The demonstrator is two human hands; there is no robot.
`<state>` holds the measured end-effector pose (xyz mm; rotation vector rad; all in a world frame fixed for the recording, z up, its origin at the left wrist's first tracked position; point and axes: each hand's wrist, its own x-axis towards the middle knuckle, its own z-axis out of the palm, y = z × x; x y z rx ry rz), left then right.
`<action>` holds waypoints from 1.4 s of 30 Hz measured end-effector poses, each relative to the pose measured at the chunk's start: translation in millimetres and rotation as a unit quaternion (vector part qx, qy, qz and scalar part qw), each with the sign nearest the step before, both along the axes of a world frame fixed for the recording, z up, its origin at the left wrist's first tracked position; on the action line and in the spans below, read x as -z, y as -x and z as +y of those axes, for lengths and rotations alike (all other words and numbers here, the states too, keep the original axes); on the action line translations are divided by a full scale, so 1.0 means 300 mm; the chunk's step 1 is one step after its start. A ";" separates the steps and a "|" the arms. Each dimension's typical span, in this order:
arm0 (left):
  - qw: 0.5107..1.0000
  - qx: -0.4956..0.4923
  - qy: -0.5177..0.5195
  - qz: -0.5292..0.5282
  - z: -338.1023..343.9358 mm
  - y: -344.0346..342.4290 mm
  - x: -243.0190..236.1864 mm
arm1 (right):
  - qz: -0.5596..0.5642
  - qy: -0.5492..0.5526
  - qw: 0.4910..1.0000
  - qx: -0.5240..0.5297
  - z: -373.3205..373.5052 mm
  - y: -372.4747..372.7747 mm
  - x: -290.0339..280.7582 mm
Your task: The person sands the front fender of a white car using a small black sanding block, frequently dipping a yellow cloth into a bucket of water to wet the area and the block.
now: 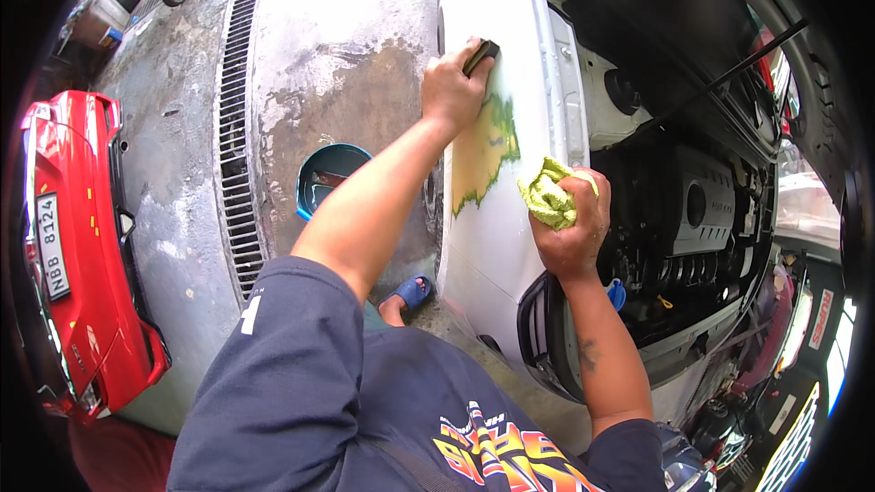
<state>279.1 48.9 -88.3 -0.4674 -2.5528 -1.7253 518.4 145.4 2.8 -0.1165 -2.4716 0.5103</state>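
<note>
A concrete floor (351, 0), crossed by a drain grate (239, 128), is seen to the left of the fingers. Farther left, a red car bumper (96, 264) is fitted with a white plate (53, 246) bearing dark characters. To the right of the right-hand fingers, small lettering is borne by the grey engine cover (715, 219); farther right, a red-and-white printed placard (821, 319) is displayed. Nearer the body than either set of fingers, bright lettering is printed on the dark shirt (410, 392).

The left arm is stretched forward. A dark block (483, 56) is gripped by the curled fingers of the left hand (453, 87) at the white fender (492, 255); whether the surface is touched cannot be told. Just below these fingers, a yellowish patch (483, 159) edged with green is located.

The right forearm is angled upward. A crumpled yellow-green cloth (550, 196) is clutched by the bent fingers of the right hand (576, 228), beside the patch. Left of both, a blue bucket (314, 165) is placed.
</note>
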 end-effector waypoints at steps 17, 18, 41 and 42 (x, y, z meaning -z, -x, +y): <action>0.983 0.062 -0.048 0.169 -0.062 -0.316 0.108 | -0.003 -0.002 1.000 0.015 0.043 -0.029 0.000; 0.993 0.032 -0.019 0.112 -0.027 -0.195 0.077 | 0.003 0.003 1.000 0.006 0.032 -0.014 -0.002; 0.987 0.021 0.020 0.157 -0.036 -0.113 0.071 | 0.011 0.006 1.000 0.009 0.012 0.004 -0.002; 0.989 -0.021 0.019 0.142 -0.019 -0.034 0.041 | 0.014 0.006 1.000 0.003 -0.007 0.010 -0.006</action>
